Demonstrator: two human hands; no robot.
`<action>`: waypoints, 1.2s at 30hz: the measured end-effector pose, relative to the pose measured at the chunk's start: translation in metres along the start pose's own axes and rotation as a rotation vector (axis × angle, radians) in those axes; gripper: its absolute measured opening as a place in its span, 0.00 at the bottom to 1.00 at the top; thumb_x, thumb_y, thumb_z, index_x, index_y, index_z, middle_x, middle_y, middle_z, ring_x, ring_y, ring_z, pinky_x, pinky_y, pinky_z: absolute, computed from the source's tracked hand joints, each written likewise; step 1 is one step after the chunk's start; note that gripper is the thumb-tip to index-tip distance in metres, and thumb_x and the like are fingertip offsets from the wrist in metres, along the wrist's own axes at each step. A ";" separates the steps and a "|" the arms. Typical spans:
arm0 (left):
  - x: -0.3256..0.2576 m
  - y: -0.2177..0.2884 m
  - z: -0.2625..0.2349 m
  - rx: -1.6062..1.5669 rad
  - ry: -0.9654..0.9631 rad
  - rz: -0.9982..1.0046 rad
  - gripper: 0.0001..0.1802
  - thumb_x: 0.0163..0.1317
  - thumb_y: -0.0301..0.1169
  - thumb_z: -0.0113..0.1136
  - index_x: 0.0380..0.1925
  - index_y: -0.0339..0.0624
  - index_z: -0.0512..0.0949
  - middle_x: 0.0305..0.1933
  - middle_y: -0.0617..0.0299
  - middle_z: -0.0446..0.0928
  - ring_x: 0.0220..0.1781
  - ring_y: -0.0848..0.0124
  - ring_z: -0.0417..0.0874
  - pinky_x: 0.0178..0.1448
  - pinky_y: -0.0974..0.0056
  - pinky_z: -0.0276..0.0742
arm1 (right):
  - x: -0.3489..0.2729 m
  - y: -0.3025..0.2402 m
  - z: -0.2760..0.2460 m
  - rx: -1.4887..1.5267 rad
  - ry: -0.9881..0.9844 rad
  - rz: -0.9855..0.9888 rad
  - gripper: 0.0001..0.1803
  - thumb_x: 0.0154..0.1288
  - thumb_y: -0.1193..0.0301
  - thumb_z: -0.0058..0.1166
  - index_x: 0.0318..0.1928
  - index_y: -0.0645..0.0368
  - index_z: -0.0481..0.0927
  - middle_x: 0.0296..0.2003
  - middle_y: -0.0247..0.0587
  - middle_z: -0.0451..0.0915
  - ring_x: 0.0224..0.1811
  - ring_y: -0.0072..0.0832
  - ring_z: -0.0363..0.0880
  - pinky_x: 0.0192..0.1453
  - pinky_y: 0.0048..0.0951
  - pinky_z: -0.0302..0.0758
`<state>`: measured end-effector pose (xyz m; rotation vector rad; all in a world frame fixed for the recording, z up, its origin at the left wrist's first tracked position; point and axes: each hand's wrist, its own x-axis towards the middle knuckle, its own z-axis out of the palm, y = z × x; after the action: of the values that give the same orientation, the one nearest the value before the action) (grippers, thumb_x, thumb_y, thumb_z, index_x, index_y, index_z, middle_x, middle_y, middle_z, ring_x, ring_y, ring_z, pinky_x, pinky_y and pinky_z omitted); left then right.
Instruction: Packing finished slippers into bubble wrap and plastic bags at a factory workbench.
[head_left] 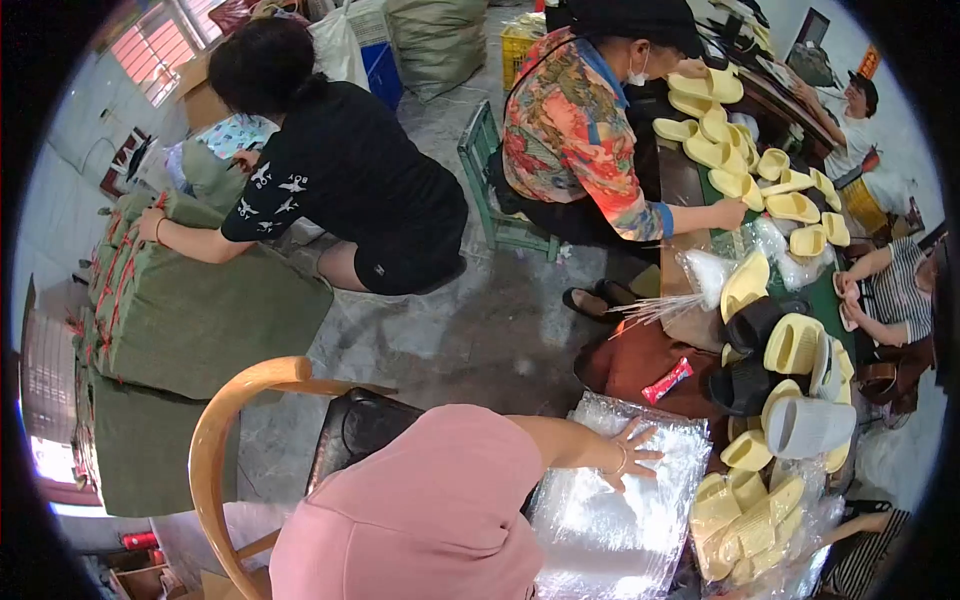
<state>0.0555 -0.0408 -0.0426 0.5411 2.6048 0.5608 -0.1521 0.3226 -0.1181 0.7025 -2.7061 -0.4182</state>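
My left hand [628, 456] lies flat, fingers spread, on a stack of clear plastic bags [610, 535]. My arm reaches over it from a pink sleeve, and nothing is gripped. My right hand is out of sight. Beside the stack sit pale yellow slide sandals [745, 525], some of them in clear plastic. Just past my fingers is a small red-and-white packet [667, 381] on a brown surface.
More yellow slides [735, 185], black slides [740, 385] and a white slide [808, 428] crowd the table. Co-workers work around it. A wooden chair [215, 440] stands behind me. Bulky green bundles [210, 320] are piled at the left, beside a person in black.
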 end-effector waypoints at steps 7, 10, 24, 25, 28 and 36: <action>0.005 -0.003 -0.008 -0.004 -0.012 0.011 0.40 0.50 0.57 0.50 0.63 0.73 0.47 0.70 0.67 0.29 0.67 0.45 0.18 0.59 0.29 0.20 | -0.039 0.026 0.000 0.097 -0.112 0.132 0.26 0.55 0.59 0.50 0.55 0.48 0.66 0.48 0.39 0.70 0.47 0.39 0.70 0.50 0.41 0.68; 0.003 -0.003 -0.007 -0.010 -0.010 0.009 0.40 0.49 0.57 0.51 0.63 0.72 0.48 0.70 0.67 0.30 0.67 0.45 0.19 0.59 0.29 0.20 | -0.061 0.035 -0.001 0.138 -0.166 0.192 0.27 0.55 0.59 0.49 0.56 0.48 0.65 0.50 0.39 0.69 0.49 0.40 0.69 0.51 0.42 0.67; 0.005 -0.001 -0.003 -0.012 0.015 0.017 0.41 0.48 0.59 0.50 0.63 0.71 0.48 0.70 0.67 0.31 0.67 0.45 0.19 0.59 0.29 0.20 | -0.088 0.032 0.003 0.398 -0.341 0.460 0.29 0.57 0.58 0.48 0.59 0.47 0.61 0.56 0.39 0.62 0.56 0.42 0.62 0.58 0.46 0.61; 0.004 -0.002 -0.005 -0.001 0.004 0.007 0.41 0.49 0.59 0.49 0.63 0.71 0.48 0.70 0.67 0.30 0.67 0.45 0.19 0.59 0.29 0.20 | -0.092 0.037 0.002 0.411 -0.356 0.476 0.29 0.57 0.57 0.48 0.59 0.47 0.61 0.57 0.39 0.62 0.56 0.42 0.62 0.58 0.47 0.61; 0.000 -0.002 -0.006 -0.006 0.004 0.019 0.41 0.49 0.60 0.48 0.63 0.72 0.47 0.70 0.68 0.30 0.67 0.45 0.19 0.59 0.29 0.20 | -0.097 0.052 -0.002 0.448 -0.398 0.520 0.29 0.58 0.57 0.48 0.60 0.47 0.60 0.58 0.39 0.60 0.58 0.42 0.60 0.59 0.48 0.59; 0.004 -0.004 0.001 0.037 0.031 -0.012 0.41 0.49 0.62 0.46 0.63 0.72 0.46 0.70 0.69 0.30 0.67 0.46 0.19 0.59 0.28 0.20 | -0.097 0.095 -0.032 0.545 -0.512 0.620 0.30 0.58 0.57 0.47 0.61 0.47 0.59 0.62 0.39 0.56 0.62 0.44 0.57 0.63 0.50 0.56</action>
<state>0.0519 -0.0421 -0.0467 0.5323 2.6502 0.5225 -0.0993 0.4451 -0.0774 -0.2016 -3.3471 0.3553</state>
